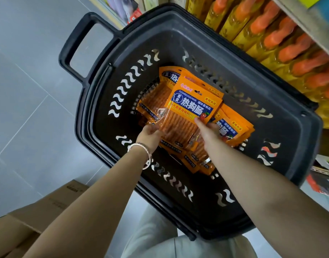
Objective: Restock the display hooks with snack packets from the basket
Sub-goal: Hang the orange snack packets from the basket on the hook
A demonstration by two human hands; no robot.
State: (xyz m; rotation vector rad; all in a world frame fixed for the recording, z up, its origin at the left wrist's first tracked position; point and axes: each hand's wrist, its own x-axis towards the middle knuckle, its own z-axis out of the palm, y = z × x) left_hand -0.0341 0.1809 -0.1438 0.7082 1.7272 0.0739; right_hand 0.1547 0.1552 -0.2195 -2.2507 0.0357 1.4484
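Grey floor tiles (29,90) with thin pale seams fill the left side of a shop aisle, seen from above. On the floor stands a large black plastic basket (178,40) with wave-shaped slots cut in its walls and a looped handle (74,43) sticking out at its far left corner. Along the right edge runs a shelf (309,21) packed with yellow bottles (271,34) with orange caps, close against the basket's far side. A brown cardboard box (48,207) sits at the lower left, near the basket and partly hidden by the left forearm. Pale trousers (160,239) show at the bottom, just beside the basket's near rim.

Inside the basket lie several orange snack packets (234,123) with blue labels and clear windows that show reddish sticks; they overlap in a loose heap on the basket's bottom. One top packet (193,101) is raised above the heap, tilted, with its hang-hole end pointing away from the person.

Both bare arms reach down into the basket. The left hand (150,135), with a silver bracelet (141,148) on its wrist, grips the clear lower left corner of the top packet; its fingers are mostly hidden behind the packet. The right hand (206,131) pinches the lower right edge, thumb pressed on the printed front.
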